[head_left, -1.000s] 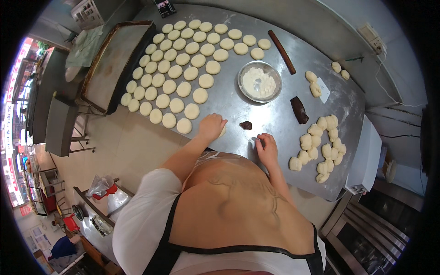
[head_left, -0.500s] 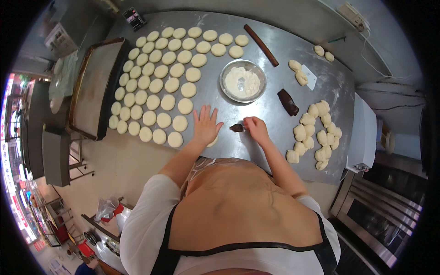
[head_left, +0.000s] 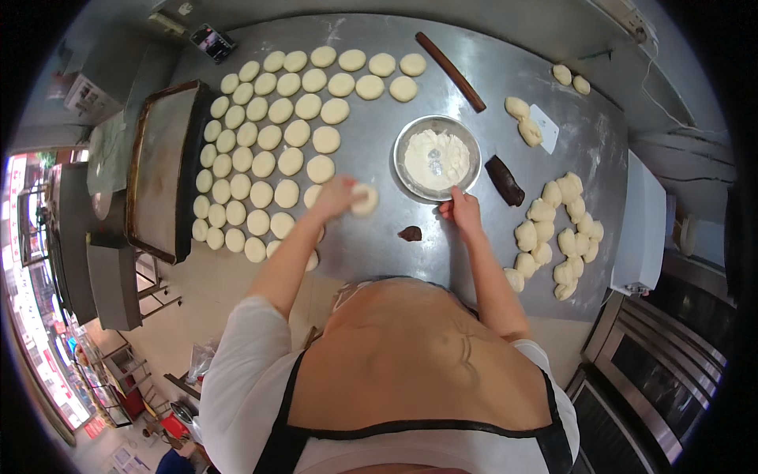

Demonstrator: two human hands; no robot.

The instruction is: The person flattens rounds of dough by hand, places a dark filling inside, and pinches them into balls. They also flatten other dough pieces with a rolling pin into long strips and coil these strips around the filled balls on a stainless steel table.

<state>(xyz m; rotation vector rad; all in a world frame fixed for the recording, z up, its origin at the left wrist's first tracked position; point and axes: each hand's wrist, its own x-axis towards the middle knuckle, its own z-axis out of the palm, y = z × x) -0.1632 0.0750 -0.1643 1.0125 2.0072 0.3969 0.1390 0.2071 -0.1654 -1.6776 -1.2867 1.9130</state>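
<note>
- Near the middle of the frame, the left hand (head_left: 335,196) had come up from the table's near edge with a flattened dough round (head_left: 365,200); both were blurred, and the fingers appeared closed on the round's left side, though the exact grip could not be told.
- Just right of centre, the right hand (head_left: 464,212) had left the small dark lump (head_left: 410,233) and seemed to pinch the near rim of the metal bowl (head_left: 400,175).
- The bowl, with white flour (head_left: 452,155) inside, sat slightly lower in the frame than half a second earlier, relative to the wooden rod (head_left: 451,72) at upper centre, so it had probably been drawn nearer.
- Taken together, this suggested that attention had passed from the dark lump to the round and the flour; the lump lay untouched on the steel table (head_left: 363,265), below the bowl.
- Left of centre, rows of pale rounds (head_left: 290,161) spread toward the upper left; the left hand and forearm hid some of the nearest ones.
- Right of the bowl lay a dark block (head_left: 504,180), close enough to leave little room on that side.
- Farther right were clustered dough lumps (head_left: 543,231), with a white scraper (head_left: 545,129) above them.
- At far left, a large dark-rimmed tray (head_left: 162,170) stood beside the rows.
</note>
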